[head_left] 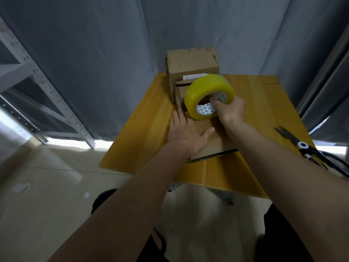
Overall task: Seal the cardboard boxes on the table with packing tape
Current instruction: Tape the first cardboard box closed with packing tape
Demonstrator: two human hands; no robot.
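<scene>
A flat cardboard box (213,146) lies near the middle of the yellow wooden table (143,133). My left hand (186,136) presses flat on its top, fingers straight. My right hand (229,110) grips a large roll of yellow packing tape (207,91) through its core, holding it upright over the box's far end. Behind it stand two more cardboard boxes: a bigger one (192,67) at the table's back edge and a smaller one (179,93) in front of it, partly hidden by the roll.
Black-and-white scissors (309,150) lie at the table's right edge. A grey curtain hangs behind the table. A grey metal shelf frame (47,91) stands at the left. Pale floor tiles lie below and to the left.
</scene>
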